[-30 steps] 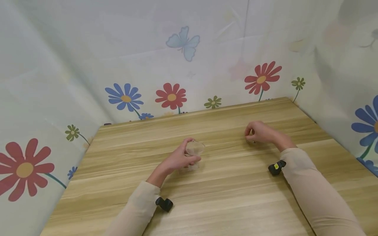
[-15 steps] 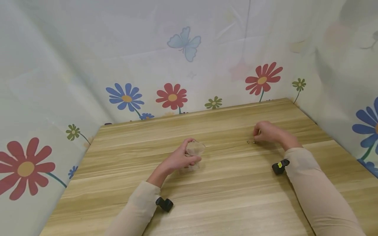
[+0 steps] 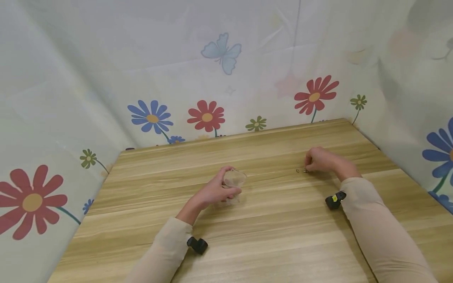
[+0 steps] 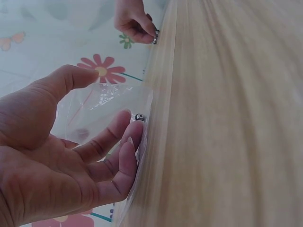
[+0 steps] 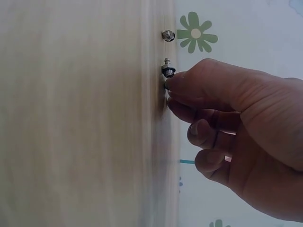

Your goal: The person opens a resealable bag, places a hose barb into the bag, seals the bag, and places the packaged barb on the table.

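Note:
In the head view my left hand (image 3: pixel 216 189) holds a clear plastic bag (image 3: pixel 235 178) over the table, its mouth spread between thumb and fingers. A small metal fitting (image 4: pixel 139 117) shows at the bag beside the fingertips in the left wrist view. My right hand (image 3: pixel 321 160) is low at the tabletop on the right, thumb and forefinger pinching a small metal fitting (image 5: pixel 166 86) mostly hidden by the fingertips. Right by the thumb stands another metal fitting (image 5: pixel 168 71) with a narrow nipple tip and wider collar. A further metal fitting (image 5: pixel 168 35) lies a little beyond it.
The wood-grain table (image 3: pixel 269 228) spreads under both arms. Behind it and at both sides hangs a white curtain (image 3: pixel 170 70) printed with flowers and a butterfly. Black wrist cameras (image 3: pixel 197 245) sit on both beige sleeves.
My right hand has shifted to the right, uncovering small metal fittings on the table, then dipped slightly toward the tabletop. The left hand and bag stay nearly still.

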`<state>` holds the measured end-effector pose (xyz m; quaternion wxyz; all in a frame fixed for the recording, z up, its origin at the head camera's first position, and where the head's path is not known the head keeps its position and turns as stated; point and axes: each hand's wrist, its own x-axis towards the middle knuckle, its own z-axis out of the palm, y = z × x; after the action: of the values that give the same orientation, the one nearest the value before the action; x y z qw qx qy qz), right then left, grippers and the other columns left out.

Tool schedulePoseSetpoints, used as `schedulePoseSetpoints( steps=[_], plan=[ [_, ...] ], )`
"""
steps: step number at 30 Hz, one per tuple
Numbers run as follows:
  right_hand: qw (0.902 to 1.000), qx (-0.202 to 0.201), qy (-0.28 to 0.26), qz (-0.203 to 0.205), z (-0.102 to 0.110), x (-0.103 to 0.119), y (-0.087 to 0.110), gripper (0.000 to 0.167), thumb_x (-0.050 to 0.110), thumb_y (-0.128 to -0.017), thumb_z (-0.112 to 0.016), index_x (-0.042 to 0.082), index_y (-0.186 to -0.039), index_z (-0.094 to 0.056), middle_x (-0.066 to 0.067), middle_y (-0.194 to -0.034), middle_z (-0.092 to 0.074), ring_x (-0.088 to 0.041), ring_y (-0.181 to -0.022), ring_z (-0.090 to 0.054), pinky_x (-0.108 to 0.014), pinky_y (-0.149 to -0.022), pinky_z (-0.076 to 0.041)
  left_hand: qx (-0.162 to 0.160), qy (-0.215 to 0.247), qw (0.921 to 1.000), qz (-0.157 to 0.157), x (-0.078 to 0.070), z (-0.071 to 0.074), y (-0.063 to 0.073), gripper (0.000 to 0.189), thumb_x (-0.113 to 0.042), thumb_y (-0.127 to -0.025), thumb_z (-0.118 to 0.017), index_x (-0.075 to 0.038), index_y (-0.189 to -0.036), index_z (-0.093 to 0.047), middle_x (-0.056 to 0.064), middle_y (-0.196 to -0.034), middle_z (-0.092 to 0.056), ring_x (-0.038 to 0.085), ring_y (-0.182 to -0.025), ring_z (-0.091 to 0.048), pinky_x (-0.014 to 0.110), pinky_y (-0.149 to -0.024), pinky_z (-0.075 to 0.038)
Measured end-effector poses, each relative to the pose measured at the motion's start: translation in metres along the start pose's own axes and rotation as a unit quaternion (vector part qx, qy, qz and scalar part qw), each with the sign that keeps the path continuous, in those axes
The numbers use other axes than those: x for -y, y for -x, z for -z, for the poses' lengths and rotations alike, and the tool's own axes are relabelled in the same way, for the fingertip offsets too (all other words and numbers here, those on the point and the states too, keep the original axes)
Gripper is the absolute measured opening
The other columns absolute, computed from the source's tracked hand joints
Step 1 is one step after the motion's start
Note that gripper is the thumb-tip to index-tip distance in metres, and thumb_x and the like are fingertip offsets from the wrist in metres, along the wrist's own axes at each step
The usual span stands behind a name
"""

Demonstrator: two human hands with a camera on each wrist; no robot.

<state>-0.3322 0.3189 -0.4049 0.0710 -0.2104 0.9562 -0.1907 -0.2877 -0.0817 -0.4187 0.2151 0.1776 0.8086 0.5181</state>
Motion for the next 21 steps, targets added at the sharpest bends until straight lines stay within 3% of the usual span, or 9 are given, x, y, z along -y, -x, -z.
schedulePoseSetpoints(
  steps=[11, 21],
  plan=[
    [0.9999, -0.006, 0.009, -0.006, 0.000, 0.003, -0.001, 0.009, 0.003, -0.085, -0.069, 0.006, -0.076, -0.067, 0.001, -0.073, -0.059, -0.015, -0.066, -0.050, -0.032, -0.063, -0.042, -0.001, 0.011, 0.9999, 0.002, 0.001, 0.000, -0.001, 0.078, -0.026, -0.090, -0.076, -0.025, -0.150, -0.025, 0.021, -0.108, -0.056, 0.024, -0.081, -0.064, 0.033, -0.065, -0.050],
    [0.9976, -0.064, -0.007, 0.025, 0.003, 0.025, -0.002, 0.004, 0.003, -0.088, -0.068, 0.001, -0.086, -0.071, -0.005, -0.083, -0.062, -0.018, -0.072, -0.053, -0.035, -0.065, -0.045, 0.000, 0.009, 0.9999, 0.006, 0.001, 0.000, 0.000, 0.081, -0.027, -0.089, -0.077, -0.025, -0.151, -0.024, 0.021, -0.107, -0.057, 0.026, -0.082, -0.064, 0.033, -0.066, -0.050]
  ],
)
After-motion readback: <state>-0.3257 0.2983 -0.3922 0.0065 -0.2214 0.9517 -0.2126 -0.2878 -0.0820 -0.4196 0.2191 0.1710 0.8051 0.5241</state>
